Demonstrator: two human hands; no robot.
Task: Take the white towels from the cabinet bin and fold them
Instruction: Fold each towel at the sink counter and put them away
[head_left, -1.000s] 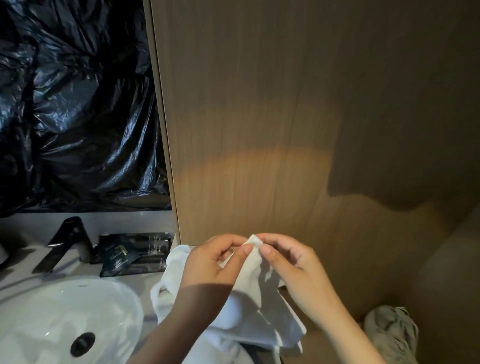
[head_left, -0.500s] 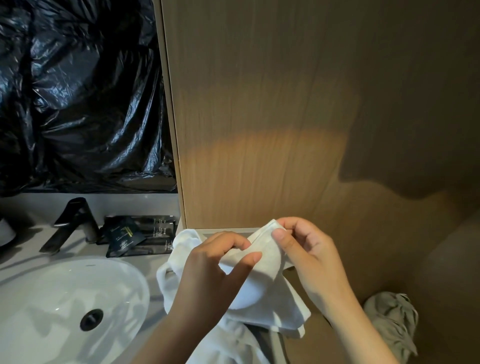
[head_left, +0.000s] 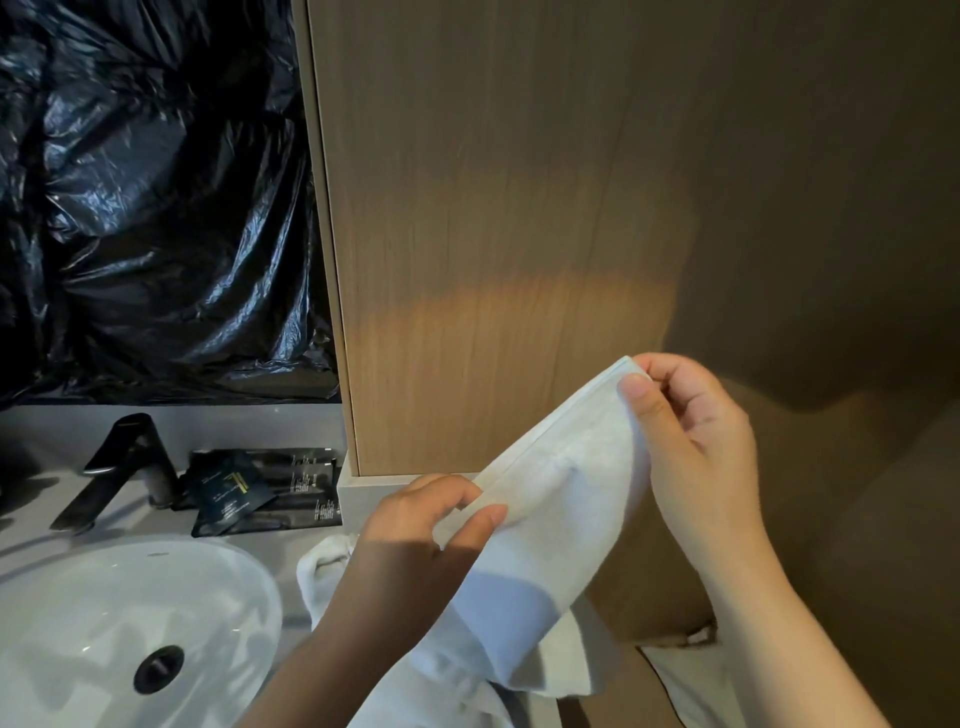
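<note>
Our left hand (head_left: 415, 535) and right hand (head_left: 696, 457) each pinch 1 white towel (head_left: 561, 499) by its doubled edge, taut above crumpled white cloth (head_left: 327, 566). We judge its folding barely begun. The wooden cabinet (head_left: 519, 234) stands behind.

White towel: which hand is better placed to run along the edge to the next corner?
Probably the left. The right hand pinches the raised corner of the white towel as an anchor; the left hand pinches the same edge lower down, nearer the bunched hanging part.
</note>
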